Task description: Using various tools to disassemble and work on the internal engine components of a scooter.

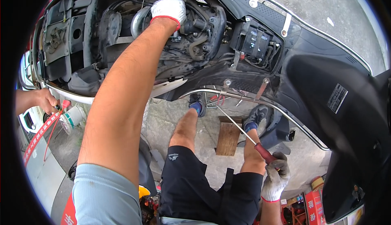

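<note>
My right hand (277,175), in a grey-soiled white glove, is closed round the dark red handle of a screwdriver (264,151). Its long metal shaft points up and left over the floor. My left hand (169,11), gloved in white with a red cuff, reaches into the open engine bay (163,56) of a scooter. Only the back of that glove shows; its fingers are hidden down among the hoses, beside a curved silver pipe (137,23). To its right, a black battery (255,42) sits in an uncovered compartment.
Another person's hand (47,100) is at the left, by a red cord and a white bucket (73,119). A wooden block (228,138) stands between my feet, near loose tools (220,98). A metal rail (293,121) runs along the scooter's near side. Red boxes (314,206) lie lower right.
</note>
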{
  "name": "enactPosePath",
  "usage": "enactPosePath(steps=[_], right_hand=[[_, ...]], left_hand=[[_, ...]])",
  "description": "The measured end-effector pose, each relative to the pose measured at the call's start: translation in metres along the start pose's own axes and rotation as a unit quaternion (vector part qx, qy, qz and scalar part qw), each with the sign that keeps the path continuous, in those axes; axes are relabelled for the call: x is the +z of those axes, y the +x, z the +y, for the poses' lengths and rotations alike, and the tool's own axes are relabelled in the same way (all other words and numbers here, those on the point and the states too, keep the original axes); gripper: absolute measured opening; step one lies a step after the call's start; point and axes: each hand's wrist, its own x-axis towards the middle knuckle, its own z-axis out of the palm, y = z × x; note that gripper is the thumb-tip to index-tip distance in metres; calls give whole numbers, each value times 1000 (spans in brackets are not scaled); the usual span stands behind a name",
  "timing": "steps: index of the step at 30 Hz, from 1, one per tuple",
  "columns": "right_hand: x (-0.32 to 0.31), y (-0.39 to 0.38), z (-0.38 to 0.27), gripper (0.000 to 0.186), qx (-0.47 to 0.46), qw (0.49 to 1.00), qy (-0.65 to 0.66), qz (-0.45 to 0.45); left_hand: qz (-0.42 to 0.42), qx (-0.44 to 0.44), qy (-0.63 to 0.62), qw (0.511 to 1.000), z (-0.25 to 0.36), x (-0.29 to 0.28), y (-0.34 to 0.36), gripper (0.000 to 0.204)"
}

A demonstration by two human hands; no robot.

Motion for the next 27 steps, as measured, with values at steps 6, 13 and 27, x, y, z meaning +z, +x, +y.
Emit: enactPosePath(steps=[6,13,27], right_hand=[[1,0,9,11,2,1000,0,-16],[2,-2,15,11,32,999,27,-12],[1,3,24,9,16,999,27,-16]], left_hand=[[0,-28,-7,1000,2,2,-3,24],[29,-5,24,999,3,3,-3,24],[2,-39,7,999,4,-1,-1,26]])
